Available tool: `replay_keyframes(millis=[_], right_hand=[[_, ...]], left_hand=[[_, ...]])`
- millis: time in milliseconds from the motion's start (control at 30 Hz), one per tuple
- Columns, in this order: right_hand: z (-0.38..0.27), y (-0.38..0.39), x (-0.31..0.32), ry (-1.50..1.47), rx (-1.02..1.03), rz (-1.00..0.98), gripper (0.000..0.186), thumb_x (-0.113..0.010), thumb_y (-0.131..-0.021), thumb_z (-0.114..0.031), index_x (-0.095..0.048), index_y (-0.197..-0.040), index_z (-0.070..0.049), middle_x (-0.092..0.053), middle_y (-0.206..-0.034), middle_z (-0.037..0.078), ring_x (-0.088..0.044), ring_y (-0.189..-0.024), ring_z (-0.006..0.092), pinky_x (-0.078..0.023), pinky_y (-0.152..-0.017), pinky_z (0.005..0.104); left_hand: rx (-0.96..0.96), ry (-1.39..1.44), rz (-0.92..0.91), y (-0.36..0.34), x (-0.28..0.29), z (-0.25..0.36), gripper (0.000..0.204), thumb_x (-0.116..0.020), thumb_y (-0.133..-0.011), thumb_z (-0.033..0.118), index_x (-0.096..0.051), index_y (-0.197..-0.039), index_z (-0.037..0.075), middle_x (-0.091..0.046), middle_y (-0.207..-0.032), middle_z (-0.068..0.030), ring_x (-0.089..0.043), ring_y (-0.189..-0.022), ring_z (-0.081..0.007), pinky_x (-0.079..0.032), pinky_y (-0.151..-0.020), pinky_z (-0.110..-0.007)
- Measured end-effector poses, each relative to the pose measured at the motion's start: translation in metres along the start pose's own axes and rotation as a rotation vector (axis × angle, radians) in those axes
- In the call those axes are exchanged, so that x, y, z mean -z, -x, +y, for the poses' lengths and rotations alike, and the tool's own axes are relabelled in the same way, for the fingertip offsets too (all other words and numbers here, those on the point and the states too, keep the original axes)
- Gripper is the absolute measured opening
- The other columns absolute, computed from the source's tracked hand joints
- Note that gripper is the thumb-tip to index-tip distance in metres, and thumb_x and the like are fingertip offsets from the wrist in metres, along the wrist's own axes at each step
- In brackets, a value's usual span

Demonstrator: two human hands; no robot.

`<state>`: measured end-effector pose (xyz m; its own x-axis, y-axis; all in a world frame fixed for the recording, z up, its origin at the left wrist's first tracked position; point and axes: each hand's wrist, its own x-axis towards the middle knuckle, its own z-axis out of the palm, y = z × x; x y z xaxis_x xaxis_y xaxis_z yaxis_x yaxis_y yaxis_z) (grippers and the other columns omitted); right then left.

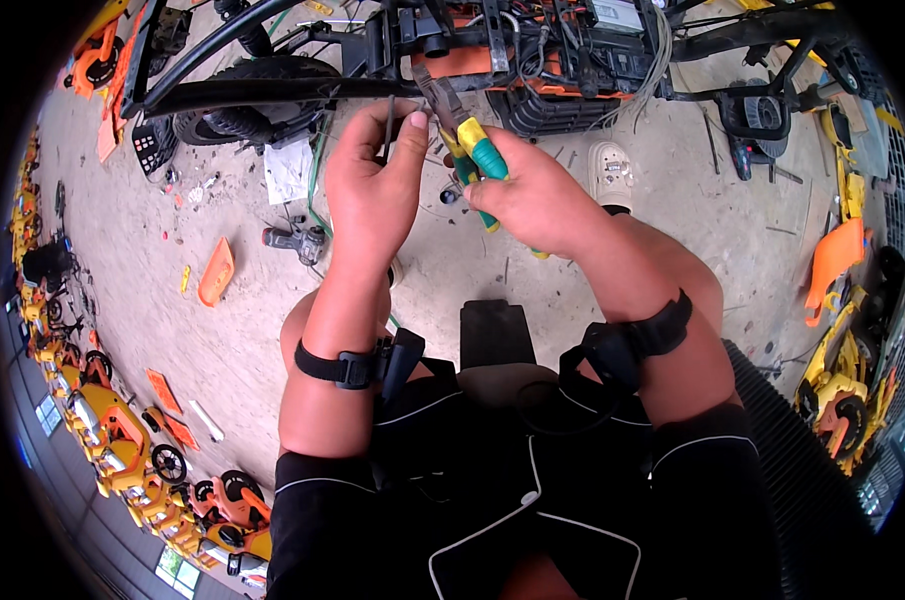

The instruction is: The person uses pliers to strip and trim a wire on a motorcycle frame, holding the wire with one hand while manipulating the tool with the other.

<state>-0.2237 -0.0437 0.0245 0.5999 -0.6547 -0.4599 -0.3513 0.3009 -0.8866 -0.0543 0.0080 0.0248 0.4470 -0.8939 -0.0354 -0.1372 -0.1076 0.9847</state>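
Observation:
My left hand [377, 190] is closed on a thin dark strip [388, 125], its thumb and fingertips pinched near the lower bar of a black vehicle frame [302, 92]. My right hand [517, 195] grips pliers [484, 150] with yellow and green handles; their metal jaws point up and left beside my left thumb, in front of the frame. What exactly sits between the jaws is too small to make out. Behind the hands are orange panels, hoses and bundled wires on the frame.
A cordless tool [294, 242], an orange plastic piece [215, 270] and a white sheet [288, 170] lie on the concrete floor. Another power tool [740, 150] is at the right. My light shoe [609, 175] rests near the frame. Yellow and orange small vehicles [122, 440] line both sides.

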Motion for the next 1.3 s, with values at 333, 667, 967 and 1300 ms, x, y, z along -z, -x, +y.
replay_keyframes(millis=[333, 667, 967, 1300], right_hand=[[-0.005, 0.004, -0.009, 0.01, 0.05, 0.038, 0.049, -0.062, -0.091, -0.013, -0.052, -0.137, -0.002, -0.067, -0.1, 0.017, -0.066, -0.087, 0.0278, -0.052, -0.078, 0.0394], [-0.006, 0.002, -0.012, 0.06, 0.047, 0.036, 0.053, -0.062, -0.091, -0.015, -0.049, -0.141, -0.002, -0.067, -0.109, 0.023, -0.066, -0.099, 0.0365, -0.051, -0.087, 0.0431], [0.0, 0.0, -0.018, 0.095, 0.086, 0.048, 0.052, -0.061, -0.092, -0.015, -0.047, -0.139, 0.0, -0.066, -0.109, 0.024, -0.065, -0.101, 0.0393, -0.051, -0.089, 0.044], [0.005, -0.004, -0.02, 0.242, 0.111, 0.118, 0.043, -0.061, -0.093, -0.015, -0.049, -0.131, 0.002, -0.065, -0.114, 0.029, -0.062, -0.108, 0.047, -0.05, -0.091, 0.0501]], left_hand=[[0.093, 0.033, -0.011, 0.0, 0.001, 0.006, 0.02, -0.07, -0.1, 0.017, -0.07, -0.11, 0.0, -0.072, -0.094, -0.0025, -0.059, -0.079, -0.0071, -0.048, -0.071, -0.023], [0.136, -0.008, 0.004, -0.001, 0.003, 0.007, 0.019, -0.071, -0.099, 0.016, -0.07, -0.106, -0.002, -0.073, -0.092, -0.0045, -0.063, -0.076, -0.0088, -0.05, -0.069, -0.024], [0.148, 0.021, 0.015, -0.001, 0.002, 0.008, 0.017, -0.071, -0.098, 0.016, -0.068, -0.099, -0.001, -0.07, -0.085, -0.0028, -0.059, -0.07, -0.0076, -0.048, -0.065, -0.023], [0.102, 0.005, 0.014, 0.0, 0.003, 0.004, 0.013, -0.072, -0.098, 0.012, -0.068, -0.1, 0.0, -0.068, -0.083, -0.0001, -0.055, -0.07, -0.0041, -0.044, -0.063, -0.021]])
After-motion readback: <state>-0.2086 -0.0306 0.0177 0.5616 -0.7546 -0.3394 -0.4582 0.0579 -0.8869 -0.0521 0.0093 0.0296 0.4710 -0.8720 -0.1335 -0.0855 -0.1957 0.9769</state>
